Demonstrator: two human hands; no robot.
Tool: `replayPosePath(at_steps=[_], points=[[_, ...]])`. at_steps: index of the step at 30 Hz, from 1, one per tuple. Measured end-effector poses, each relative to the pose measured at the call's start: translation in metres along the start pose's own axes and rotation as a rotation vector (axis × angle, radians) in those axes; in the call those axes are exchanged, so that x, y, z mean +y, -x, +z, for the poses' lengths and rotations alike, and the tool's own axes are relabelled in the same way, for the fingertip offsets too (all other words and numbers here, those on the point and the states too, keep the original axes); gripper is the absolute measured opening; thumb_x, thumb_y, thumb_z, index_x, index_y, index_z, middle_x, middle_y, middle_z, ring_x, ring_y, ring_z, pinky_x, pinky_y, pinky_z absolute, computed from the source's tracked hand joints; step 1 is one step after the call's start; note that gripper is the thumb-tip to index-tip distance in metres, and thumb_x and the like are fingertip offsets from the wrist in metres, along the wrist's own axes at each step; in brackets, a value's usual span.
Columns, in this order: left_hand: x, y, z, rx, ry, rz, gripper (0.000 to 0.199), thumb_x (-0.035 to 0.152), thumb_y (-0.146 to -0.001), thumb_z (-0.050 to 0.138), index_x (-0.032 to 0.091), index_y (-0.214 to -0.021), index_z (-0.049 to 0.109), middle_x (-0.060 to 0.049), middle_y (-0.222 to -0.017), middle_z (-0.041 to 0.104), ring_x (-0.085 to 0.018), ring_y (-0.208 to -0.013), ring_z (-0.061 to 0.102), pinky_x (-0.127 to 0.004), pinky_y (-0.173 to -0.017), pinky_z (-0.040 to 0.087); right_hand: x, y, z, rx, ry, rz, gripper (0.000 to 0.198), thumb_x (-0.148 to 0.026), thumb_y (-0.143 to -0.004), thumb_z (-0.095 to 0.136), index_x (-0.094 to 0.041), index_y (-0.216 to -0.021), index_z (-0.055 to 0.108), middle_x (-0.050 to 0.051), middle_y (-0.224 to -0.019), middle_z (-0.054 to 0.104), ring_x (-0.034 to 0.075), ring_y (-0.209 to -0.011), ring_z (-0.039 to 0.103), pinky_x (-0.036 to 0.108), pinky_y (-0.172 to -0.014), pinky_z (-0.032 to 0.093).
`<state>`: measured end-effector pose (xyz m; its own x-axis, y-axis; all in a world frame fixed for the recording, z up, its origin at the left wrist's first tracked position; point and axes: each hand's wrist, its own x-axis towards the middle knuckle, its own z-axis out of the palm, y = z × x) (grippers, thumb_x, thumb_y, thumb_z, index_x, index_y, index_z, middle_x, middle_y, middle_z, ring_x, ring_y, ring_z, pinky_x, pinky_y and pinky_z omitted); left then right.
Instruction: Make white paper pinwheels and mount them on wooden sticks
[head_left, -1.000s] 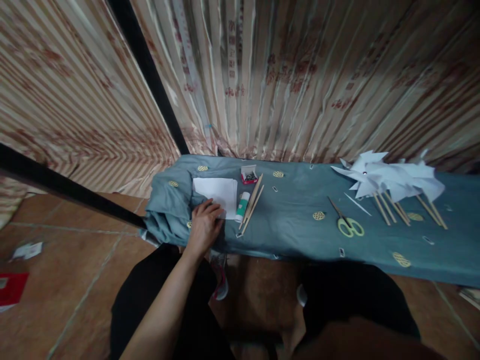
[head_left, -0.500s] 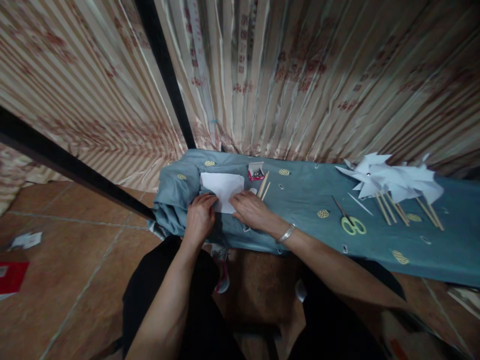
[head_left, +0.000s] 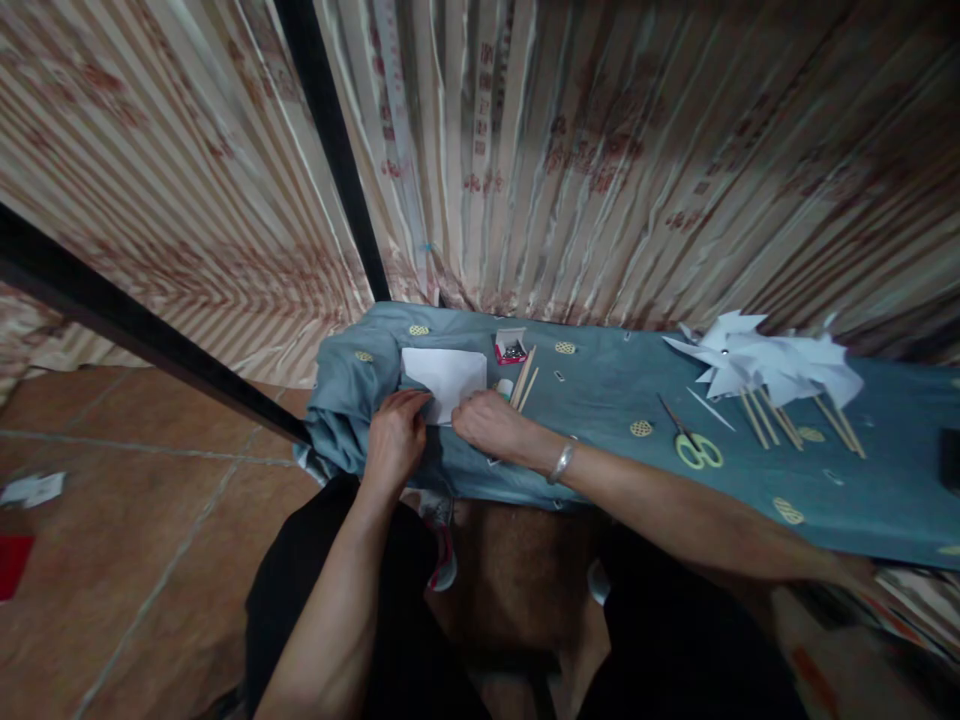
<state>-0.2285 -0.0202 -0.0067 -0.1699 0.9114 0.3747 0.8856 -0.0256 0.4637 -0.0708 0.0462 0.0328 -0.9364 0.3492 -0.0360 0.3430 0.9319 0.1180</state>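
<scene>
A white sheet of paper lies on the blue cloth, close to its left end. My left hand is closed at the near left corner of the paper, thumb and fingers together on it. At the near right edge my right hand, with a silver bracelet at the wrist, is curled closed on the paper. The undersides of both sets of fingers are hidden. Just beyond my right hand are a small white container, loose wooden sticks and a red-and-white box of small metal pieces.
Green-handled scissors and a thin white strip lie to the right on the cloth. Several white paper pinwheels on wooden sticks are farther right. A dark metal post rises behind the left end, before a striped curtain.
My right hand has shifted slightly left along the paper, and its fingers are curled more tightly. More of the small white container shows. The view has turned a little to the right.
</scene>
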Motion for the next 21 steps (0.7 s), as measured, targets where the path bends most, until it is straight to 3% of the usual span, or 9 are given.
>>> replayPosePath(at_steps=[5, 10, 15, 17, 19, 21], points=[[0.0, 0.001, 0.0, 0.01, 0.002, -0.007, 0.04, 0.005, -0.076, 0.045, 0.014, -0.105, 0.071, -0.012, -0.111, 0.071, -0.026, -0.109, 0.063, -0.042, -0.099, 0.05, 0.009, 0.0, -0.009, 0.033, -0.006, -0.005, 0.028, -0.006, -0.092, 0.041, -0.01, -0.084, 0.068, 0.013, -0.082, 0.072, 0.019, -0.075, 0.063, 0.028, -0.065, 0.042], [0.0, 0.001, 0.0, 0.009, 0.005, -0.013, 0.04, 0.005, -0.076, 0.045, 0.016, -0.104, 0.072, -0.011, -0.11, 0.071, -0.026, -0.109, 0.064, -0.041, -0.099, 0.05, 0.019, 0.0, -0.017, -0.032, -0.07, -0.04, 0.027, -0.01, -0.093, 0.042, -0.01, -0.084, 0.068, 0.014, -0.081, 0.072, 0.022, -0.076, 0.065, 0.03, -0.066, 0.044], [0.0, 0.0, 0.0, 0.015, 0.014, -0.031, 0.041, 0.006, -0.076, 0.045, 0.019, -0.105, 0.071, -0.009, -0.111, 0.071, -0.025, -0.108, 0.064, -0.04, -0.099, 0.049, 0.024, 0.02, -0.045, -0.007, 0.027, -0.06, 0.026, -0.007, -0.093, 0.041, -0.009, -0.094, 0.067, 0.015, -0.087, 0.07, 0.024, -0.082, 0.064, 0.033, -0.07, 0.044], [0.0, 0.0, -0.001, 0.029, 0.014, -0.041, 0.039, 0.008, -0.077, 0.045, 0.018, -0.106, 0.071, -0.009, -0.112, 0.071, -0.025, -0.108, 0.063, -0.04, -0.098, 0.049, 0.032, 0.041, -0.061, 0.058, 0.034, 0.016, 0.028, -0.009, -0.095, 0.039, -0.009, -0.091, 0.067, 0.014, -0.088, 0.07, 0.022, -0.081, 0.063, 0.032, -0.072, 0.043], [0.001, -0.001, -0.001, 0.044, 0.012, -0.052, 0.038, 0.011, -0.079, 0.045, 0.017, -0.108, 0.07, -0.01, -0.113, 0.07, -0.026, -0.108, 0.063, -0.041, -0.098, 0.049, 0.048, 0.067, -0.074, 0.17, -0.028, 0.105, 0.03, -0.022, -0.099, 0.04, -0.011, -0.092, 0.067, 0.012, -0.087, 0.07, 0.021, -0.081, 0.063, 0.031, -0.073, 0.043], [0.004, -0.002, -0.001, 0.067, 0.02, -0.054, 0.039, 0.015, -0.082, 0.045, 0.015, -0.114, 0.067, -0.012, -0.117, 0.068, -0.027, -0.111, 0.062, -0.042, -0.099, 0.048, 0.068, 0.097, -0.08, 0.375, -0.13, 0.342, 0.031, -0.031, -0.097, 0.045, -0.013, -0.091, 0.069, 0.01, -0.087, 0.07, 0.021, -0.08, 0.063, 0.03, -0.071, 0.043]])
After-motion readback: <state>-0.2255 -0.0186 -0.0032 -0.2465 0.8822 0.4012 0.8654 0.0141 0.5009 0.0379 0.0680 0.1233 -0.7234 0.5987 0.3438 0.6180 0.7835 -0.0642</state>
